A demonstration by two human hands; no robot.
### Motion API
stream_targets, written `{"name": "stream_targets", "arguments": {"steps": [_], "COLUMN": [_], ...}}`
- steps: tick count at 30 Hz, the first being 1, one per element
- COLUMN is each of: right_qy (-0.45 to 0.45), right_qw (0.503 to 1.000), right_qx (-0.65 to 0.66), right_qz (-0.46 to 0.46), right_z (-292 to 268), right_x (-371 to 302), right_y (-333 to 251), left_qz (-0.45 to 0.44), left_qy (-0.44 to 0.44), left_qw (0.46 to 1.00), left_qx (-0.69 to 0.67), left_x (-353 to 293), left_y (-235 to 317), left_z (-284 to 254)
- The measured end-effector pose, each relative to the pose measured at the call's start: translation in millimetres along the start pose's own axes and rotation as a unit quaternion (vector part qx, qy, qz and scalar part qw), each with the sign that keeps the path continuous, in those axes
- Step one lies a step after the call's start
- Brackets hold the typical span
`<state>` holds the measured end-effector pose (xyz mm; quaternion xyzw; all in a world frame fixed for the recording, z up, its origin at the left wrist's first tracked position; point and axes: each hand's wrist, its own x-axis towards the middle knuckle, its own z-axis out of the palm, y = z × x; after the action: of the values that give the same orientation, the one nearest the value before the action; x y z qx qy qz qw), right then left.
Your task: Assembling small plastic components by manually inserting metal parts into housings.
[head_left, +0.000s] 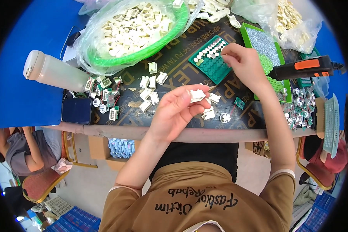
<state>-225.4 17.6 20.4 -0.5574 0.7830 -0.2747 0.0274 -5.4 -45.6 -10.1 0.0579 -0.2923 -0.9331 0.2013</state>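
My left hand [174,110] grips a small white plastic housing [197,95] between thumb and fingers, above the table's near edge. At the right edge of a green slotted tray [216,76], my right hand [241,63] has its fingertips pinched together; whatever is in them is too small to make out. Rows of silvery button cells [208,52] fill the tray's far part. More white housings [208,113] lie beside and partly behind my left hand, with others [152,80] loose to its left. A little lamp reflector [225,117] and a green circuit board [239,103] lie to the right.
A green basin [139,61] lined with plastic holds many housings at the back. Left are a pale bottle [54,71], a phone [77,110] and wired assemblies [104,92]. Right are a green tray of tiny metal parts [261,40], a black-orange tool [303,67] and more reflectors [299,108].
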Motion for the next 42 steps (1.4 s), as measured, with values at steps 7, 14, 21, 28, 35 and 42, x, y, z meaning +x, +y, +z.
{"name": "stream_targets", "arguments": {"steps": [7, 14, 21, 28, 35, 42], "right_qy": [-0.063, 0.006, 0.098, 0.188, 0.190, 0.138], "right_qw": [0.865, 0.841, 0.941, 0.959, 0.963, 0.962], "right_qx": [0.489, 0.536, 0.321, 0.160, 0.132, 0.160], "right_qz": [0.092, 0.072, -0.040, -0.136, -0.135, -0.175], "right_z": [-5, 3, 12, 18, 19, 12], "right_x": [-39, -68, -73, -70, -71, -70], "right_y": [-27, -70, -74, -78, -81, -76], "left_qz": [-0.002, 0.050, 0.058, 0.033, 0.068, 0.092], "left_qy": [-0.020, 0.034, 0.016, 0.046, 0.009, 0.017], "left_qw": [1.000, 0.993, 0.995, 0.995, 0.992, 0.993], "left_qx": [0.014, 0.105, 0.082, 0.080, 0.103, 0.077], "left_x": [1, 0, -2, -4, -7, -8], "left_y": [0, -6, -7, -4, -7, -7], "left_z": [-6, -2, -8, 2, -3, -4]}}
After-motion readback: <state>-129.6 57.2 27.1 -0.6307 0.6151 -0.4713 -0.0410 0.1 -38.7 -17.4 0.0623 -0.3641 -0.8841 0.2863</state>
